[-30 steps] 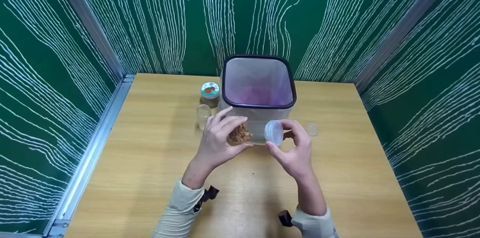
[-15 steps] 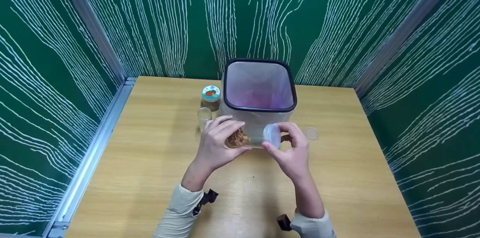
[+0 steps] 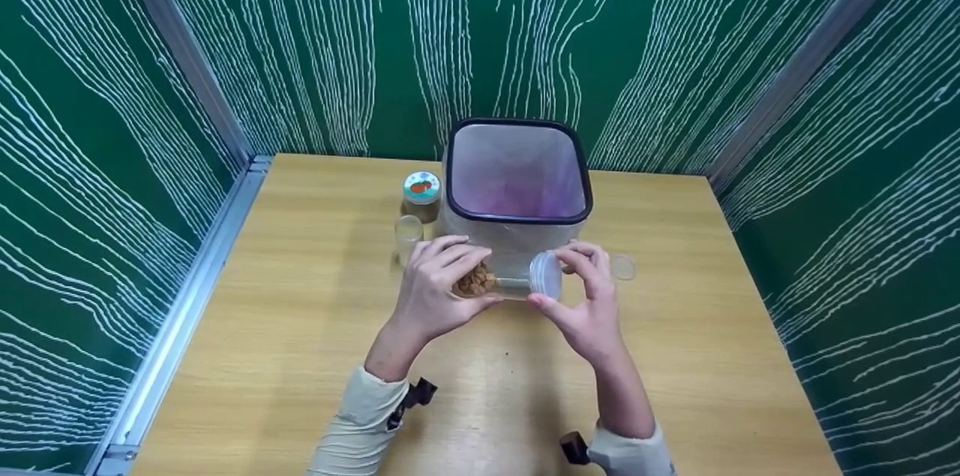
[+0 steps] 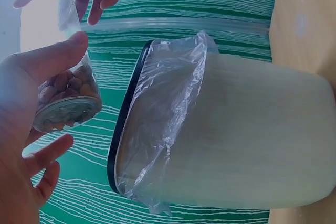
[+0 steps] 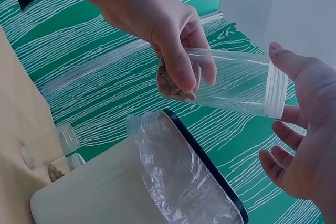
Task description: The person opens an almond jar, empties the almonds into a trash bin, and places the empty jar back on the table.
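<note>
Just ahead stands a bin (image 3: 519, 220). The left hand (image 3: 435, 284) wraps round the bottom end of a jar (image 5: 236, 80), and the right hand (image 3: 589, 303) pinches its lid (image 3: 546, 277). The jar lies sideways between both hands, with nuts (image 3: 477, 281) in the end the left hand holds.

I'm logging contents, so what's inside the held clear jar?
Brown nut-like pieces lie at the base end of the clear jar; the left hand hides some, so their full amount can't be seen.
</note>
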Available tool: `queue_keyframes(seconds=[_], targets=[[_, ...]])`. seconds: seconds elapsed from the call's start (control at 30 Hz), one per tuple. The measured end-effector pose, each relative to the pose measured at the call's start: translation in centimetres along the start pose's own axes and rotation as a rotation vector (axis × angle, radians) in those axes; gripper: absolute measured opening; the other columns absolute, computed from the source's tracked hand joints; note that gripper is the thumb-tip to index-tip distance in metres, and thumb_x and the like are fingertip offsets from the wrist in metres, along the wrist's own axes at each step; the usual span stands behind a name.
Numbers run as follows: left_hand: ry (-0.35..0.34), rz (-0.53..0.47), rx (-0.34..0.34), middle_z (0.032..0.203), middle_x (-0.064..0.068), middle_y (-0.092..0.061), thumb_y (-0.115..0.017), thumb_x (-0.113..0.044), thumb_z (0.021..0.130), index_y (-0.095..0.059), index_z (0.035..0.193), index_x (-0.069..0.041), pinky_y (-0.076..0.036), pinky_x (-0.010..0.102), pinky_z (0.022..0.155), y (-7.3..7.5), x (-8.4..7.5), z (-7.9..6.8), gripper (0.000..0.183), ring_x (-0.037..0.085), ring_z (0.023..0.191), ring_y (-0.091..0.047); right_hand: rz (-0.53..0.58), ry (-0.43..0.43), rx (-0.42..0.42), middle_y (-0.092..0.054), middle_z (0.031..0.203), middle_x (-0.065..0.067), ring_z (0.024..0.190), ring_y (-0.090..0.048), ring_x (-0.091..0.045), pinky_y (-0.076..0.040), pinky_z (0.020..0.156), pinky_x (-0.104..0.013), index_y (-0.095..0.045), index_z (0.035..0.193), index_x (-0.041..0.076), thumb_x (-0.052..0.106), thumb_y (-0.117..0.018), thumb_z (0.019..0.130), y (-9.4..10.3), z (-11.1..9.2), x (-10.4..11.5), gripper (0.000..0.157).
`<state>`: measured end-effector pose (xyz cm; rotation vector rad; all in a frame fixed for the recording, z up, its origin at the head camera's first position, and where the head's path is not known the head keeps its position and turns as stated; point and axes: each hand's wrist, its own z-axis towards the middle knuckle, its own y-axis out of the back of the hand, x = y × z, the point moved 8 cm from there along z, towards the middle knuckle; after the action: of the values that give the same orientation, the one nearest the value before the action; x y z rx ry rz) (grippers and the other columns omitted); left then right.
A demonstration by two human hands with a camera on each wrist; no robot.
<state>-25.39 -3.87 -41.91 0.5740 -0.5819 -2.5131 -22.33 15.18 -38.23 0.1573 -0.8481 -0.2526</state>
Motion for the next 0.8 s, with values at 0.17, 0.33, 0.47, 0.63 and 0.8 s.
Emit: queue_keyframes(seconds=[0.17, 0.33, 0.47, 0.63, 0.8], targets=[[-0.043, 0.015, -0.031, 0.106, -0.005, -0.07, -0.087, -0.045, 0.066, -0.073, 0.108, -0.014, -0.043, 0.039, 0.081, 0.04, -0.19, -0.1, 0.053, 0.023, 0.102, -0.061, 0.019, 0.022, 0.012, -0.048, 0.109, -0.029, 0.108, -0.041, -0.03, -0.036, 0.086, -0.04, -0.063, 0.108, -0.009, -0.007, -0.082, 0.058, -0.17, -0.23, -0.15, 0.053], [-0.064, 0.014, -0.039, 0.105, -0.004, -0.07, -0.087, -0.042, 0.066, -0.073, 0.106, -0.013, -0.043, 0.039, 0.084, -0.01, -0.23, -0.16, 0.052, 0.023, 0.101, -0.061, 0.039, 0.029, 0.021, -0.048, 0.11, -0.026, 0.111, -0.041, -0.029, -0.037, 0.089, -0.035, -0.063, 0.108, -0.009, -0.007, -0.082, 0.058, -0.22, -0.4, -0.39, 0.054], [-0.079, 0.01, -0.042, 0.103, -0.002, -0.07, -0.088, -0.041, 0.065, -0.073, 0.105, -0.013, -0.043, 0.04, 0.086, -0.03, -0.33, -0.22, 0.051, 0.02, 0.102, -0.06, 0.061, 0.031, 0.037, -0.047, 0.112, -0.026, 0.113, -0.04, -0.029, -0.037, 0.091, -0.033, -0.062, 0.11, -0.01, -0.003, -0.082, 0.06, -0.26, -0.54, -0.6, 0.054], [-0.092, 0.003, -0.037, 0.101, -0.002, -0.07, -0.088, -0.039, 0.065, -0.073, 0.104, -0.013, -0.042, 0.041, 0.087, -0.21, -0.38, -0.22, 0.05, 0.019, 0.099, -0.061, 0.076, 0.055, 0.054, -0.046, 0.112, -0.03, 0.108, -0.042, -0.03, -0.038, 0.09, -0.033, -0.061, 0.111, -0.011, 0.004, -0.082, 0.065, -0.29, -0.71, -0.84, 0.053], [-0.108, -0.026, -0.012, 0.101, -0.002, -0.071, -0.086, -0.039, 0.068, -0.073, 0.104, -0.011, -0.042, 0.04, 0.09, -0.79, -0.31, -0.28, 0.048, 0.018, 0.098, -0.062, 0.04, 0.128, 0.046, -0.047, 0.108, -0.034, 0.113, -0.038, -0.05, -0.034, 0.101, -0.034, -0.062, 0.109, -0.013, 0.015, -0.083, 0.069, -0.04, -0.85, -0.62, 0.053]])
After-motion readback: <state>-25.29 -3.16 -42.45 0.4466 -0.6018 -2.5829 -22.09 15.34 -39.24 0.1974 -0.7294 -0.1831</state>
